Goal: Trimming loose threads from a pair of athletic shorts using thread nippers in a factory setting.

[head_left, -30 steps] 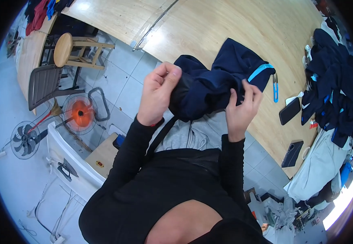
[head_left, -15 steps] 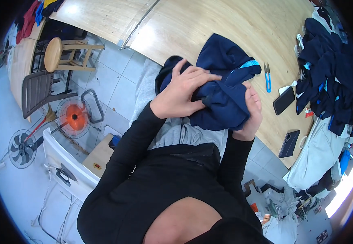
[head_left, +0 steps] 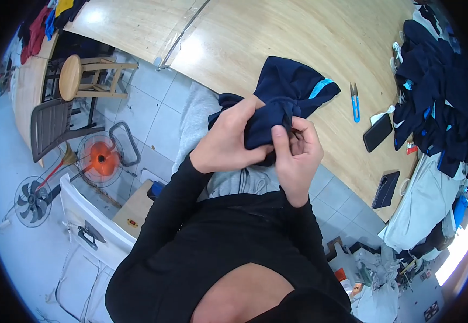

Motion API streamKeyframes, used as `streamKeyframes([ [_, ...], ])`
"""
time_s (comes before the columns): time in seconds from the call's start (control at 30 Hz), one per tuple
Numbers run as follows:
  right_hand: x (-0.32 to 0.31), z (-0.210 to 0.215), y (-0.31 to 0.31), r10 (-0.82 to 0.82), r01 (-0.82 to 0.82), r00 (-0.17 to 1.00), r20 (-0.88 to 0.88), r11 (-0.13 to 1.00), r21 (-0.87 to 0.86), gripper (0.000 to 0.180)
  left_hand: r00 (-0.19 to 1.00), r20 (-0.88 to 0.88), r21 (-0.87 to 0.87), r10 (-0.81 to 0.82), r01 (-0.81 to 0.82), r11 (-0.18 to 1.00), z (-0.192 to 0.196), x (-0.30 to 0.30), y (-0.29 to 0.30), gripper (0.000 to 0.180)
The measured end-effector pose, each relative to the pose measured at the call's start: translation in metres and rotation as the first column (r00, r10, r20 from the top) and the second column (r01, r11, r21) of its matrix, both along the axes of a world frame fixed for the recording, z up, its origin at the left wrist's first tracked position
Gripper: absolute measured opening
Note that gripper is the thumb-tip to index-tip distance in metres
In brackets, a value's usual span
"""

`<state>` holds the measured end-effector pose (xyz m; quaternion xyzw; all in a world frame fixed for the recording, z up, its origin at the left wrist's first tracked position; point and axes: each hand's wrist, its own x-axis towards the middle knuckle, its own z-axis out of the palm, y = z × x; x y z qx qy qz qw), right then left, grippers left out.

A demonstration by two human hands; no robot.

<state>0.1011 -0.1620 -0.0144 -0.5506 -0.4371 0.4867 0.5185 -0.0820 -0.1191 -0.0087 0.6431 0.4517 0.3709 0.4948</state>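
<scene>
A navy garment (head_left: 288,78) with a light-blue strip lies bunched across the table's near edge and over my lap. My left hand (head_left: 228,137) grips its near part, thumb below and fingers tucked behind the cloth. At the fold's right side my right hand (head_left: 298,153) pinches the fabric between thumb and curled fingers. Part of the garment under both hands is hidden. Blue-handled thread snips (head_left: 355,105) lie on the table to the right of the garment, points facing away from me.
A black phone (head_left: 378,133) and a dark flat case (head_left: 386,189) lie at the table's right side. Beyond them is a heap of navy garments (head_left: 433,81). On the left are a wooden stool (head_left: 71,78), fans (head_left: 102,156) and an iron (head_left: 89,234) on a white board.
My right hand has moved left and toward me, from the garment's right edge to a pinch near my left hand. The garment is gathered smaller, its far part shifted slightly nearer.
</scene>
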Motion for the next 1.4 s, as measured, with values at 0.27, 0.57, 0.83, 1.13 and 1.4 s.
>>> streamKeyframes([
  [0.27,0.051,0.015,0.006,-0.037,-0.230,0.726,-0.687,0.928,-0.293,0.022,0.929,0.355,-0.442,0.102,0.071,0.894,0.006,-0.023,-0.008,0.015],
  [0.57,0.049,0.028,0.024,-0.036,-0.193,0.788,-0.615,0.934,-0.302,0.024,0.907,0.413,-0.479,0.079,0.143,0.866,0.006,-0.024,0.009,0.014],
  [0.83,0.065,0.049,0.021,0.601,-0.686,0.693,0.399,0.720,0.108,0.027,0.986,0.026,0.165,0.166,-0.168,0.972,-0.001,-0.023,0.013,0.022],
  [1.13,0.028,0.080,0.066,0.111,-0.513,0.708,0.697,0.759,0.400,0.044,0.967,0.131,0.364,0.217,-0.251,0.897,0.028,-0.002,0.016,0.031],
  [1.4,0.034,0.054,0.056,0.190,-0.379,0.837,0.513,0.878,0.293,0.026,0.914,-0.323,0.255,0.244,-0.164,0.953,0.000,-0.024,0.011,0.047],
])
